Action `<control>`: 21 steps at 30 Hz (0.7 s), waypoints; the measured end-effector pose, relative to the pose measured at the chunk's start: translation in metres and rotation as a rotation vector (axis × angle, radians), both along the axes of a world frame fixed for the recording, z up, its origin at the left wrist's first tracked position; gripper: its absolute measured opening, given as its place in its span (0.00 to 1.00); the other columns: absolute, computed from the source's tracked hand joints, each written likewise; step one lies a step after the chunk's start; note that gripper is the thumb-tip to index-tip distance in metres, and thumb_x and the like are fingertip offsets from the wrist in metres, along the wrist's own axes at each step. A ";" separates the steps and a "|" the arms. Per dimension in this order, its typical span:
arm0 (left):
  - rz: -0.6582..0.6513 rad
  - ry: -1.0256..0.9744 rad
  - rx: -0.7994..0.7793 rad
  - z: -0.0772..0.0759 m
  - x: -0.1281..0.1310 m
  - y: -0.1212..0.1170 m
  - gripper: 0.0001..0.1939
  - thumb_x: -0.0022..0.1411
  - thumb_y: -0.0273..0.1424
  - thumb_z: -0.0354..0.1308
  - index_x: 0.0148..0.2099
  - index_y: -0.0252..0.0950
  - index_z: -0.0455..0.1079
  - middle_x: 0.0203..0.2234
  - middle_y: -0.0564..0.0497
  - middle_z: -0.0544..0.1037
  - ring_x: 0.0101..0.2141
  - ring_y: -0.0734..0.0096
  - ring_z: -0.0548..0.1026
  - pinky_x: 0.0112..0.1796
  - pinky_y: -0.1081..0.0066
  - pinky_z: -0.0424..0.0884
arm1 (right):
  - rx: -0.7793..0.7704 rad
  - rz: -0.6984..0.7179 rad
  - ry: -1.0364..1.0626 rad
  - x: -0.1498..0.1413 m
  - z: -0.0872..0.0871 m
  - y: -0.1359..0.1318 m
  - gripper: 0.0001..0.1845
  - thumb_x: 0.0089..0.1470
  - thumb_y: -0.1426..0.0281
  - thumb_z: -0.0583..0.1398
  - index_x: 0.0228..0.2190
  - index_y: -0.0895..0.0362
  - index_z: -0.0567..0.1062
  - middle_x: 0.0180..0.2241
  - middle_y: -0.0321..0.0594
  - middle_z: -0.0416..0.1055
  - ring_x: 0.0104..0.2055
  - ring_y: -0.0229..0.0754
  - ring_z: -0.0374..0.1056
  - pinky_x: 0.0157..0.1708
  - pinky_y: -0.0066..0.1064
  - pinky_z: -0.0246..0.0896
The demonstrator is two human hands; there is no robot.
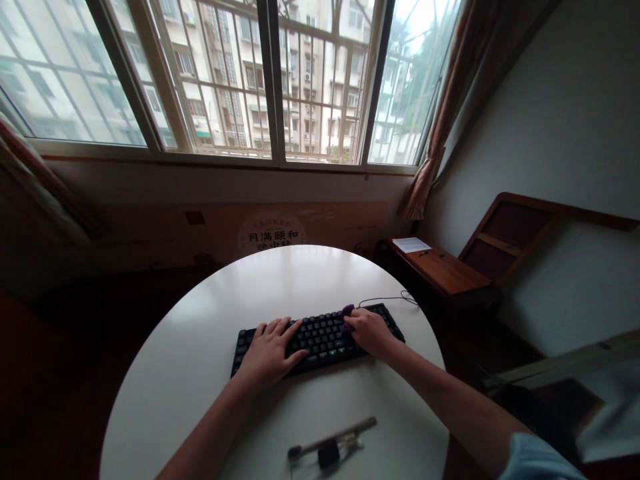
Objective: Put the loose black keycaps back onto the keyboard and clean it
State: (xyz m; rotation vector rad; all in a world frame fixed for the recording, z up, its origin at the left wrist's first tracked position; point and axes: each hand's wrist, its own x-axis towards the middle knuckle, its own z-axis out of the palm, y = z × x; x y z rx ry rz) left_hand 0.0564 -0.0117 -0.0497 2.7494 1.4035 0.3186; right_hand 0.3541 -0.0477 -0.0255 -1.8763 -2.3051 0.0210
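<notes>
A black keyboard (320,340) lies on a round white table (190,380). Spread over its left part is my left hand (270,352), fingers apart and resting on the keys. My right hand (369,330) is closed on a purple cloth (347,311) at the keyboard's right part. The cloth bunches out past the fingers and touches the keys; the rest of it is hidden in the hand. A thin cable (385,298) runs from the back of the keyboard to the table's right edge.
Near me on the table lie a blurred rod-like tool (335,437) and a small dark object (329,453). At the right stands a wooden bench (450,275) with a white paper (411,245). Beyond the table is a long printed box (340,230) under a barred window.
</notes>
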 end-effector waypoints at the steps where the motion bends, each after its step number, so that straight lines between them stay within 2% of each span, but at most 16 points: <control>1: 0.000 -0.009 0.003 -0.001 0.000 0.000 0.35 0.64 0.54 0.52 0.69 0.48 0.57 0.64 0.43 0.64 0.62 0.47 0.61 0.60 0.48 0.49 | -0.008 -0.016 -0.009 0.001 -0.003 0.000 0.17 0.59 0.72 0.57 0.48 0.51 0.79 0.45 0.41 0.75 0.48 0.41 0.67 0.48 0.27 0.60; 4: 0.006 -0.022 0.001 -0.003 0.000 0.000 0.36 0.64 0.54 0.52 0.69 0.47 0.57 0.64 0.43 0.64 0.63 0.47 0.61 0.60 0.48 0.49 | -0.007 -0.113 -0.030 0.018 -0.006 -0.006 0.17 0.57 0.76 0.55 0.43 0.55 0.80 0.42 0.43 0.76 0.45 0.42 0.68 0.44 0.27 0.60; 7: 0.015 -0.020 -0.012 -0.002 0.001 -0.001 0.36 0.64 0.55 0.52 0.69 0.47 0.58 0.64 0.43 0.64 0.63 0.47 0.60 0.61 0.48 0.49 | 0.003 -0.173 -0.043 0.032 0.000 -0.009 0.15 0.57 0.77 0.54 0.37 0.57 0.81 0.39 0.44 0.75 0.42 0.42 0.69 0.41 0.27 0.59; 9: 0.016 -0.020 -0.020 -0.001 0.001 -0.001 0.36 0.63 0.55 0.53 0.69 0.48 0.58 0.64 0.43 0.64 0.63 0.47 0.60 0.61 0.48 0.49 | 0.030 -0.182 -0.038 0.032 0.006 -0.005 0.16 0.59 0.75 0.53 0.42 0.55 0.80 0.40 0.43 0.75 0.44 0.42 0.68 0.43 0.27 0.58; 11: 0.014 -0.024 -0.024 -0.002 0.000 -0.001 0.36 0.63 0.55 0.53 0.69 0.48 0.58 0.64 0.43 0.64 0.63 0.47 0.59 0.61 0.47 0.49 | 0.058 -0.176 -0.028 0.027 0.010 0.003 0.20 0.62 0.72 0.53 0.52 0.52 0.76 0.43 0.43 0.74 0.46 0.42 0.66 0.45 0.28 0.57; 13: 0.009 -0.031 -0.025 -0.004 -0.001 -0.001 0.36 0.64 0.55 0.52 0.69 0.47 0.57 0.65 0.42 0.63 0.64 0.46 0.59 0.61 0.46 0.49 | 0.055 -0.152 -0.022 0.020 0.010 0.012 0.22 0.62 0.70 0.54 0.55 0.48 0.73 0.43 0.41 0.73 0.47 0.42 0.66 0.45 0.28 0.57; 16: 0.000 -0.061 -0.016 -0.008 -0.001 0.000 0.36 0.63 0.55 0.53 0.69 0.47 0.58 0.65 0.42 0.63 0.64 0.46 0.59 0.62 0.44 0.48 | 0.011 -0.125 -0.016 0.015 0.003 0.023 0.20 0.58 0.70 0.57 0.51 0.45 0.77 0.40 0.40 0.73 0.45 0.42 0.66 0.42 0.27 0.57; 19: -0.009 -0.129 -0.029 -0.010 -0.001 0.001 0.35 0.63 0.55 0.53 0.68 0.46 0.60 0.65 0.42 0.63 0.64 0.46 0.59 0.63 0.44 0.47 | -0.002 -0.138 -0.002 0.019 -0.002 0.027 0.20 0.55 0.74 0.58 0.49 0.50 0.78 0.42 0.42 0.73 0.46 0.42 0.65 0.44 0.27 0.56; 21: -0.014 -0.241 -0.065 -0.008 -0.004 0.003 0.33 0.65 0.53 0.51 0.66 0.43 0.62 0.64 0.42 0.64 0.64 0.49 0.60 0.63 0.45 0.49 | 0.008 -0.141 0.012 0.021 -0.002 0.028 0.20 0.53 0.78 0.58 0.46 0.54 0.79 0.42 0.44 0.73 0.46 0.42 0.65 0.46 0.28 0.56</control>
